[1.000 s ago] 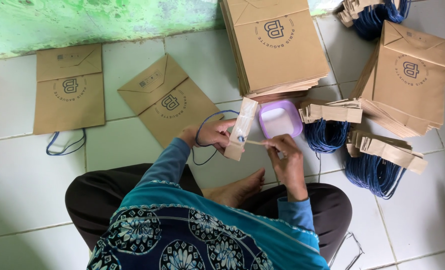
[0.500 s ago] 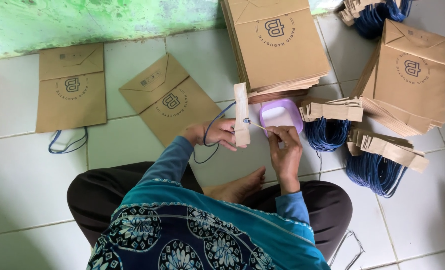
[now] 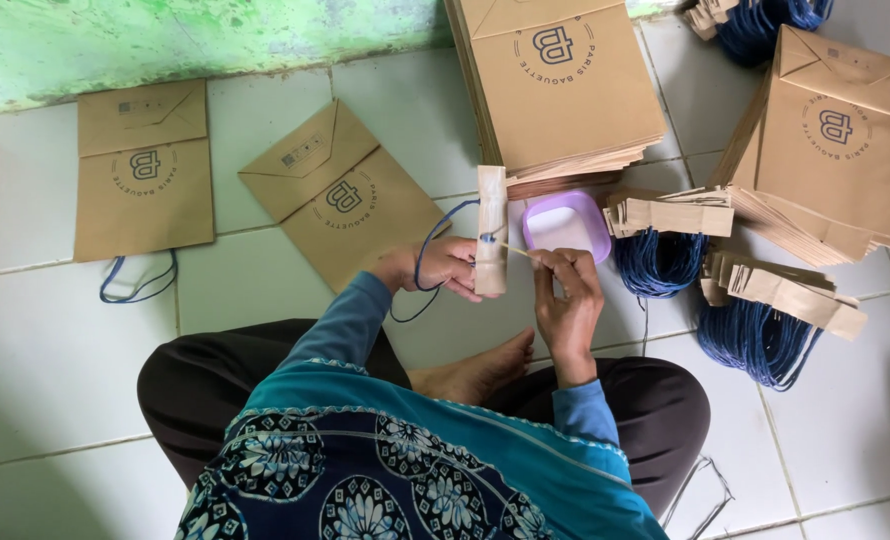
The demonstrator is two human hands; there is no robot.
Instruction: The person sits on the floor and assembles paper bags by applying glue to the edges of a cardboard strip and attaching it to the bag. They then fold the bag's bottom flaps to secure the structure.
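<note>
Holding: our left hand (image 3: 445, 268) has its fingers closed round the lower part of a folded brown paper strip (image 3: 491, 228); our right hand (image 3: 565, 290) pinches a thin stick (image 3: 513, 249) between closed fingertips, its tip at the strip.
Change: half a second ago the strip leaned slightly; now we hold it upright and a little farther from the purple tub (image 3: 566, 226). A second ago it tilted clearly.
Cord: a blue cord (image 3: 427, 248) loops from the strip past our left hand.
Surroundings: one flat bag (image 3: 144, 170) lies by the floor's far left edge and another flat bag (image 3: 343, 196) lies beside it, with a bag stack (image 3: 555, 85) beyond the tub and another stack (image 3: 825, 140) near the right edge; blue cord bundles (image 3: 660, 262) lie right of the tub.
In the way: nothing lies between our hands and the tub.
Axis: the strip's long axis runs toward the far wall, top end away from us.
</note>
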